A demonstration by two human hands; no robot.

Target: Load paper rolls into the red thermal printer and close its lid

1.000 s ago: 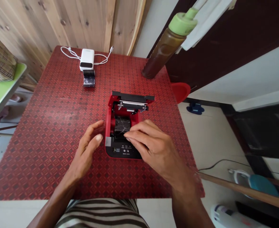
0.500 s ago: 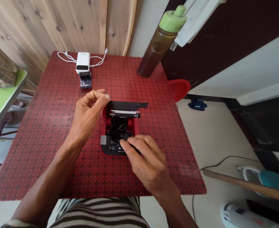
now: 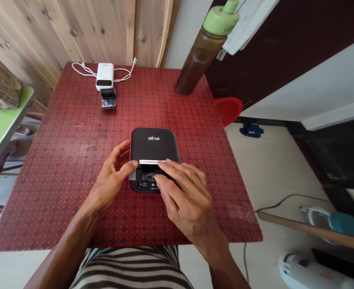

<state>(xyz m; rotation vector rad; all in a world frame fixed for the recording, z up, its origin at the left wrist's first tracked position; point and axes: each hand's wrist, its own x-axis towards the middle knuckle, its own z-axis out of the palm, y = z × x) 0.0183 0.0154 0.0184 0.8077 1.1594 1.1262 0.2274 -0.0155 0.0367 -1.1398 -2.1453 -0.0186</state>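
A black device (image 3: 154,146) with a red lower body lies on the red patterned table (image 3: 83,132). Its lid covers the rear part, with a white label strip (image 3: 149,162) along the lid's front edge; a dark gap shows in front of it. My left hand (image 3: 113,172) is at the device's left side, thumb on the lid's corner, fingers bent along the side. My right hand (image 3: 185,188) lies over the front right, fingertips on the lid edge and by the gap. Something clear and small in the gap is too unclear to name.
A white power bank (image 3: 105,75) with cables and a small black-and-silver piece (image 3: 108,99) lie at the back left. A brown bottle (image 3: 199,58) with a green cap stands at the back right. A red stool (image 3: 228,110) is beyond the right edge.
The device's lid has swung down over the roller and inner compartment. My left hand has moved down from above the raised lid to the device's left side. My right hand's fingers have spread onto the lid edge.
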